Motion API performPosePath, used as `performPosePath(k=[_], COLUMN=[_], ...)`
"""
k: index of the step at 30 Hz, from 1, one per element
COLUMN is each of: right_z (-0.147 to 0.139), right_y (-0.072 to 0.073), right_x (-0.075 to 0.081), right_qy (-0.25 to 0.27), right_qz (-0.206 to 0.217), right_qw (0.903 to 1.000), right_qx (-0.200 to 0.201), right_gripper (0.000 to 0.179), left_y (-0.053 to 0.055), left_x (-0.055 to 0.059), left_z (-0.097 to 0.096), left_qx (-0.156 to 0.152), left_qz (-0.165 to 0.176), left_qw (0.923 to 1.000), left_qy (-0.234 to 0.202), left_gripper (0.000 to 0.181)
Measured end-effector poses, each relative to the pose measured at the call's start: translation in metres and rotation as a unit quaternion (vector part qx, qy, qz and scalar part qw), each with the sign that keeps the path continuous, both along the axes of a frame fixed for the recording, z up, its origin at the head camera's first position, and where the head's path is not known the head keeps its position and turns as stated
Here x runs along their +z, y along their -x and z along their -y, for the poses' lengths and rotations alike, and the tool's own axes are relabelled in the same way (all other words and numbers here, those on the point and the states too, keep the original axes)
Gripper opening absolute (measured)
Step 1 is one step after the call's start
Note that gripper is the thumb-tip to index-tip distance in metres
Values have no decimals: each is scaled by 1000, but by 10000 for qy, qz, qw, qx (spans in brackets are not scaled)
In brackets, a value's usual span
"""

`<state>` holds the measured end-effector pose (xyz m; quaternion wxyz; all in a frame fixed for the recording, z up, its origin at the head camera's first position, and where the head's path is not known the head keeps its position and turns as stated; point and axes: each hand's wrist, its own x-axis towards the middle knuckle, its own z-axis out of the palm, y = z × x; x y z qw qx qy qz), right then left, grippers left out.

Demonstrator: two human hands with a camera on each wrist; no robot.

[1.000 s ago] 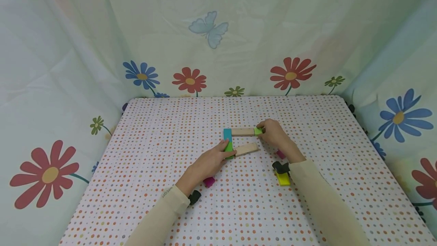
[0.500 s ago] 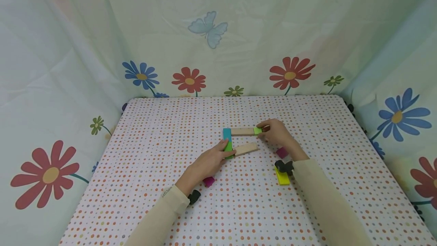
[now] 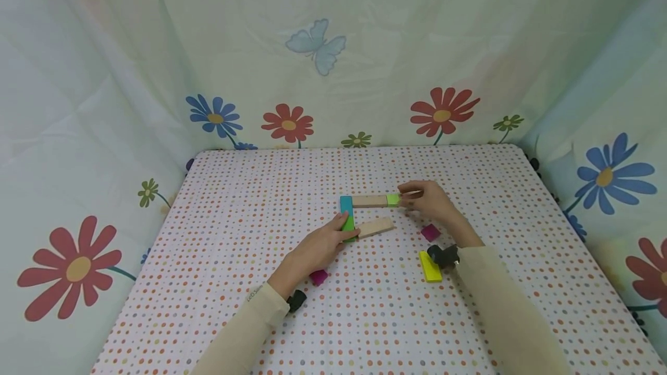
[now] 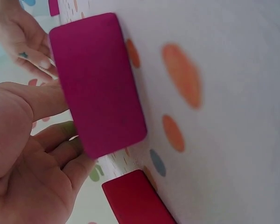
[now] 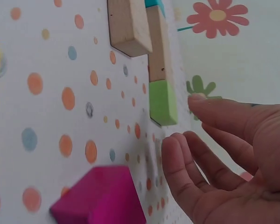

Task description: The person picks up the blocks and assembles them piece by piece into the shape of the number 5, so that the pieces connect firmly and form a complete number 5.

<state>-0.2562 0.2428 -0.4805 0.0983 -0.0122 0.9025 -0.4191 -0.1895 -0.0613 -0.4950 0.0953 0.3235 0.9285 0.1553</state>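
Note:
In the head view, wooden blocks lie in an angular outline. A blue block (image 3: 346, 203) and a green block (image 3: 348, 225) form its left side, a plain wooden block (image 3: 370, 202) with a light green block (image 3: 392, 200) at its end the far side. Another plain wooden block (image 3: 376, 227) slants out from the green one. My left hand (image 3: 319, 245) holds the green block between thumb and fingers. Just right of the light green block is my right hand (image 3: 429, 201); the right wrist view shows a gap between its parted fingers (image 5: 175, 158) and that block.
A magenta block (image 3: 430, 232) and a yellow block (image 3: 430, 269) lie below my right hand. By my left wrist lies another magenta block (image 3: 318, 276), with a red block (image 4: 137, 200) near it in the left wrist view. Flowered curtains (image 3: 333, 91) bound the dotted table.
My right hand has let go of the light green block and drawn back a little to the right, its fingers spreading. The left hand and the blocks have stayed in place.

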Motion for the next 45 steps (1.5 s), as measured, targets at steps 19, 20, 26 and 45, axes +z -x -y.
performPosePath(k=[19,20,26,45], right_z=[-38,-39,-46,-48], right_y=[-58,-60,-72,-91], right_x=[5,4,-4,-8], right_qy=[-14,-50,-451,-836], right_qz=[139,151,-4,-3], right_qw=[9989,9988,9976,9963], right_qx=[-457,-470,-518,-220], right_gripper=[47,46,48,59], left_y=[-1,-1,-1,-1], left_x=[1,1,1,1], left_z=[0,0,0,1], left_qx=[82,88,100,49], left_qz=[171,180,187,126], left_qw=[9998,9998,9998,9999], left_qy=[4,10,1,-42], left_gripper=[50,50,50,50])
